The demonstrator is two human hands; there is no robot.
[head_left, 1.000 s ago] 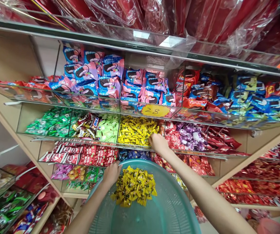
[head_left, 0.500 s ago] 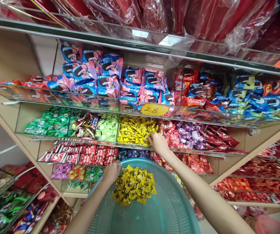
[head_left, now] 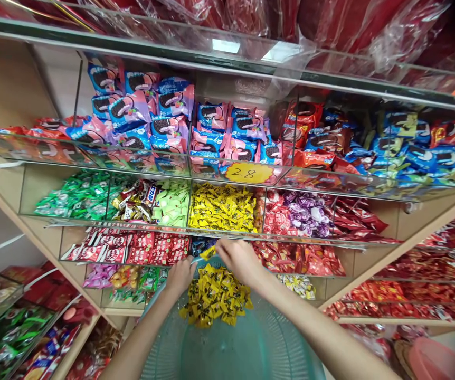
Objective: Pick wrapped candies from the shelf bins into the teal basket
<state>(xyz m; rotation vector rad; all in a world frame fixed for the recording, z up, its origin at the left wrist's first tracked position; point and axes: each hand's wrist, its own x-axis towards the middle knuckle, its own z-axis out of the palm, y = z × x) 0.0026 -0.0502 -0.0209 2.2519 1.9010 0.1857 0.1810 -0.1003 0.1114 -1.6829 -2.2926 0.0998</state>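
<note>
Head camera view has one small yellow plastic-wrapped candy (head_left: 208,252) right at the center, up by the far rim of a big round teal plastic basin (head_left: 227,351). From where I'm standing, the person's right hand (head_left: 240,262) is pinching it between thumb and fingertips, with the other fingers curled in. Their left hand (head_left: 180,275) has the basin by its far left edge, fingers bent over the rim; can't tell how tightly they press, since the tips are partly hidden. Just below the two hands, inside the basin, there's a loose heap of matching yellow candies (head_left: 218,295).

Straight ahead is a clear-walled shelf bin packed with yellow candies (head_left: 223,207). Pale green wrapped sweets (head_left: 172,205) sit next to it on the left, and on the right there are shiny purple-and-white wrapped candies (head_left: 309,214) a bit further along. One shelf up you've got stacks of blue-and-pink cookie packets (head_left: 130,111), plus a yellow scalloped paper tag (head_left: 250,172) reading "28" on the front. Way down in the lower right corner, a pink plastic tub (head_left: 437,360) pokes into sight.
</note>
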